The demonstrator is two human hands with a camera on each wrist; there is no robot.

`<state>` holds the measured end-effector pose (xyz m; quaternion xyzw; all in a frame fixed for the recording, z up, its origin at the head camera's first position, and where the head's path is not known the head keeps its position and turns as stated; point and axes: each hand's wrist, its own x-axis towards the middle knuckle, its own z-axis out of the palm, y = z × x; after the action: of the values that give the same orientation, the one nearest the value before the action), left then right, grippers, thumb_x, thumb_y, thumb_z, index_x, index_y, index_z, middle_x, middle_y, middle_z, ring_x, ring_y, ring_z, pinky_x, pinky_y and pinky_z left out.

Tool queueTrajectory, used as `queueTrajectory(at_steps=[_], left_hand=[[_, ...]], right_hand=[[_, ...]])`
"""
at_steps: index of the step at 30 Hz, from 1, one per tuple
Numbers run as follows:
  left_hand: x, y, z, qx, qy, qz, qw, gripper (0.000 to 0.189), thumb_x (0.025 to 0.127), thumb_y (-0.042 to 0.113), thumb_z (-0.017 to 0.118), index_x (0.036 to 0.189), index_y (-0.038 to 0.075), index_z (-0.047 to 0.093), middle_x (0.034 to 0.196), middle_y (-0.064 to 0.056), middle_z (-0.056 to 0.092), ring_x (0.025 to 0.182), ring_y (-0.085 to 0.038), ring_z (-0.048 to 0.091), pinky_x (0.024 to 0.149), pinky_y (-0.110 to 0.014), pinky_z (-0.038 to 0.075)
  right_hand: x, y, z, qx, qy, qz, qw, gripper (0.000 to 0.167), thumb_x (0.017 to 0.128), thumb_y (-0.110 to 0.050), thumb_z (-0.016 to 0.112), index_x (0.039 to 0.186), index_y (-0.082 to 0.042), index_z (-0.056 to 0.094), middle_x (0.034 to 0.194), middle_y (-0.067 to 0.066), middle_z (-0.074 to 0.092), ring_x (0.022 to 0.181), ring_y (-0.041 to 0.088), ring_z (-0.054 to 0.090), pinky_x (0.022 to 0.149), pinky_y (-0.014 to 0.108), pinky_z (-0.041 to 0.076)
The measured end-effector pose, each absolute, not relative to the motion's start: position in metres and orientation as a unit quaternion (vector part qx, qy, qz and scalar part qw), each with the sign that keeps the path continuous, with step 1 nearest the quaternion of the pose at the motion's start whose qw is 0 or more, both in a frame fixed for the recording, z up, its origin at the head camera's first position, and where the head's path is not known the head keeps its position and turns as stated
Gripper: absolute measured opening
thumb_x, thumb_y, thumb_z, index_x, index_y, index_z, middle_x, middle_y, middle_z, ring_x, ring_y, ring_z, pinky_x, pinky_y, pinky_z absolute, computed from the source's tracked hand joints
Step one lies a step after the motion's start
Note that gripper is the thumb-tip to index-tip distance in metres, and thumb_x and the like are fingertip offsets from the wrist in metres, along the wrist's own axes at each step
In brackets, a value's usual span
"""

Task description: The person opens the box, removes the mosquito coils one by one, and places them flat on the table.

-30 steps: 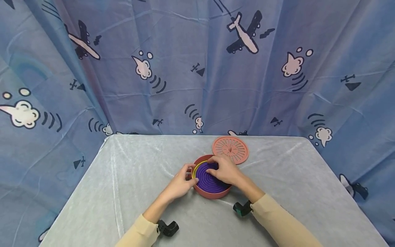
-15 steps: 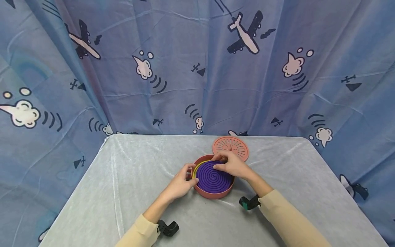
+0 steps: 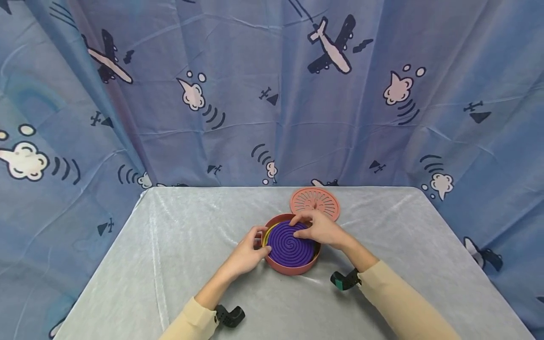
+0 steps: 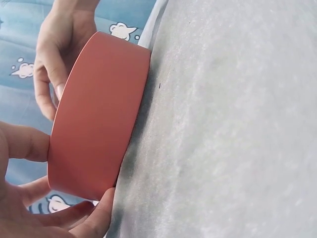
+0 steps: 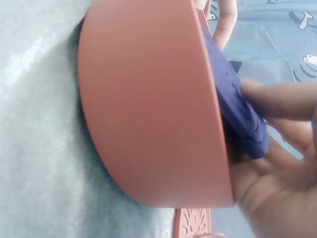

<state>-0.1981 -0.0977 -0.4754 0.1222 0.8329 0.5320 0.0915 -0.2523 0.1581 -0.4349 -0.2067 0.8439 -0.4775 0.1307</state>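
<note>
A purple mosquito coil (image 3: 288,249), a flat spiral, lies in a round reddish-orange coil box (image 3: 293,270). My right hand (image 3: 321,231) pinches the coil at its far right edge, thumb on the upper face. In the right wrist view the coil (image 5: 237,106) stands tilted, its near edge raised above the rim. My left hand (image 3: 248,252) holds the box at its left side. The left wrist view shows the thumb on the rim and fingers along the wall of the box (image 4: 99,114). Under the purple coil, a yellow edge (image 3: 266,235) shows at the left.
A slotted orange lid (image 3: 306,200) lies just behind the box, partly covered by my right hand. The table wears a pale grey cloth (image 3: 204,212). A blue curtain (image 3: 238,94) printed with aeroplanes hangs behind the table and along its sides.
My right hand has shifted right, from over the coil to its edge. The coil's right side has come up, baring a dark gap inside the box. My left hand stays at the box.
</note>
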Motion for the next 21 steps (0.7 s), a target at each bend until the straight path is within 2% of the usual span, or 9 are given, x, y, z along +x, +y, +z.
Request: queueTrajectory(at_steps=[6, 13, 18, 21], left_hand=[[-0.198, -0.096, -0.475, 0.123, 0.832, 0.534, 0.09, 0.05, 0.097, 0.018, 0.064, 0.144, 0.01, 0.048, 0.138, -0.018, 0.052, 0.119, -0.032, 0.058, 0.095, -0.051, 0.048], [-0.196, -0.098, -0.477, 0.118, 0.834, 0.531, 0.09, 0.051, 0.098, 0.018, 0.064, 0.145, 0.011, 0.047, 0.14, -0.019, 0.052, 0.121, -0.035, 0.057, 0.095, -0.053, 0.048], [-0.196, -0.099, -0.477, 0.117, 0.836, 0.528, 0.091, 0.051, 0.098, 0.019, 0.064, 0.145, 0.012, 0.047, 0.14, -0.019, 0.052, 0.123, -0.036, 0.056, 0.096, -0.052, 0.048], [-0.196, -0.098, -0.476, 0.123, 0.833, 0.532, 0.088, 0.051, 0.098, 0.016, 0.063, 0.145, 0.01, 0.047, 0.139, -0.02, 0.053, 0.121, -0.035, 0.058, 0.096, -0.051, 0.048]], right_hand=[[-0.249, 0.166, -0.431, -0.188, 0.831, -0.506, 0.133, 0.023, 0.09, -0.006, 0.076, 0.112, -0.003, 0.072, 0.125, 0.017, 0.064, 0.1, 0.025, 0.065, 0.081, 0.034, 0.055], [-0.246, 0.181, -0.416, -0.175, 0.819, -0.531, 0.125, 0.024, 0.092, -0.005, 0.073, 0.115, -0.001, 0.07, 0.128, 0.021, 0.059, 0.096, 0.028, 0.069, 0.077, 0.034, 0.058], [-0.245, 0.199, -0.407, -0.176, 0.83, -0.52, 0.105, 0.025, 0.093, -0.006, 0.072, 0.117, 0.0, 0.069, 0.138, 0.024, 0.054, 0.112, 0.036, 0.065, 0.081, 0.03, 0.056], [-0.244, 0.212, -0.403, -0.168, 0.834, -0.517, 0.101, 0.028, 0.094, -0.007, 0.072, 0.12, 0.001, 0.068, 0.14, 0.025, 0.053, 0.111, 0.034, 0.065, 0.079, 0.03, 0.057]])
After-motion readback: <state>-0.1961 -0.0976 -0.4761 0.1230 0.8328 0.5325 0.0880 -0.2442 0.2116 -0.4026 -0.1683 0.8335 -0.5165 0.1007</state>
